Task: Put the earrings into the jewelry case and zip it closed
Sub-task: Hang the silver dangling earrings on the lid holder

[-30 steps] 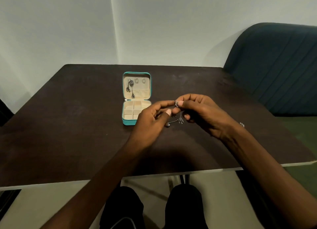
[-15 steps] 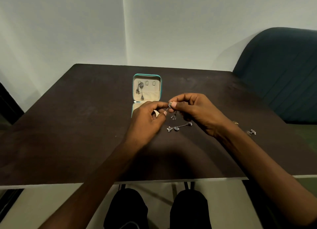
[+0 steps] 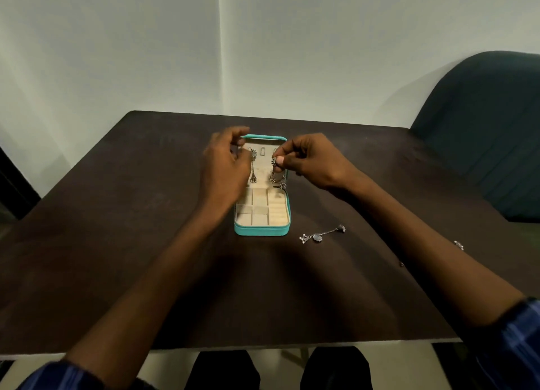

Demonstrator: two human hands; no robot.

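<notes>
hovering at the far left edge of the open teal zip-around jewelry case [image 3: 262, 231], my left hand [image 3: 223, 167] has its fingers loosely curled; i cannot tell whether it holds anything. one dangling silver earring [image 3: 253, 167] hangs already on the cream lid panel. my right hand [image 3: 311, 161] pinches a second silver drop earring [image 3: 274, 169] against the lid's right side. a third silver chain earring [image 3: 321, 234] lies on the dark brown wooden table [image 3: 117, 243] just right of the case.
</notes>
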